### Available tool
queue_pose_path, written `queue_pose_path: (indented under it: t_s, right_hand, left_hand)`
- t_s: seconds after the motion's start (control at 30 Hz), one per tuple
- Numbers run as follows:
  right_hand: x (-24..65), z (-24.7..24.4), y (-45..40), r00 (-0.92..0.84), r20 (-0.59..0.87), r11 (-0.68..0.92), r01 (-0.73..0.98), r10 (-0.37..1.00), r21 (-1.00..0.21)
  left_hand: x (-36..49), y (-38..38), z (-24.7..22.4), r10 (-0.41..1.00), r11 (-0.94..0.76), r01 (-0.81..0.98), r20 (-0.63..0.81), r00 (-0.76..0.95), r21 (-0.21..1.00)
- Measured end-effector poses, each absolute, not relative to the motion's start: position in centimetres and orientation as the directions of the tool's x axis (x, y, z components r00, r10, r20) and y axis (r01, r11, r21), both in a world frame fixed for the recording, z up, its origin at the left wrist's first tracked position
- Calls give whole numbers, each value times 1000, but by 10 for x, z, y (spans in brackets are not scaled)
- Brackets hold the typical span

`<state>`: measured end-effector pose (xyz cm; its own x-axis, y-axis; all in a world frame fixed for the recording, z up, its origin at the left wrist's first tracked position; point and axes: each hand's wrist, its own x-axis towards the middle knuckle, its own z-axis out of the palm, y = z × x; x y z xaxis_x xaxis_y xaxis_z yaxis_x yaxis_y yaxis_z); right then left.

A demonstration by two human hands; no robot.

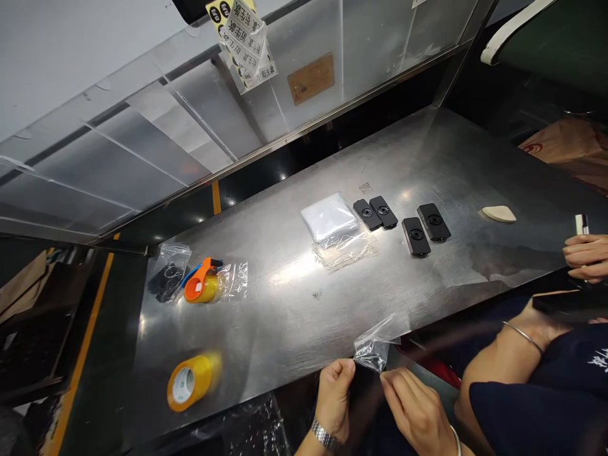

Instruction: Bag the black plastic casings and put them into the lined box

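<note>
My left hand (336, 389), a metal watch on its wrist, pinches one edge of a clear plastic bag (373, 354) near the front edge of the metal table. The opposite edge of that bag is pinched by my right hand (413, 402). The bag hangs between the two hands, its upper part lying over the table edge. Beyond it rests a stack of clear plastic bags (330, 218). Just right of the stack, several flat black devices (382, 212) with round centres lie in two pairs.
A yellow tape roll (190, 382) stands at the front left. Behind it lie an orange tape dispenser (202, 282) and a bag with dark contents (167, 278). A pale oval piece (498, 214) lies at right. A co-worker's hand (586, 256) is at the right edge.
</note>
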<state>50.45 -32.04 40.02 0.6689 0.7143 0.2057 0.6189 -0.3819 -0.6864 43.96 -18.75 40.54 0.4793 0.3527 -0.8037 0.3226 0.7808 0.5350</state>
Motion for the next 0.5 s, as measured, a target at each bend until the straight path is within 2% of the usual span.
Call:
queue_pose_path:
  t_s: [0.17,0.33,0.5]
  right_hand:
    - [497,400,-320,691,281,-342,618,666,-708]
    - [497,403,-318,647,409,-289,700,643,-653]
    - [496,406,-313,693,390,-261,637,607,-725]
  left_hand:
    - [435,-187,405,413,682,334,-720,557,650]
    - [434,-187,413,411,686,340,-728,549,643]
    - [429,-187,415,413,692,326,-724,552,644]
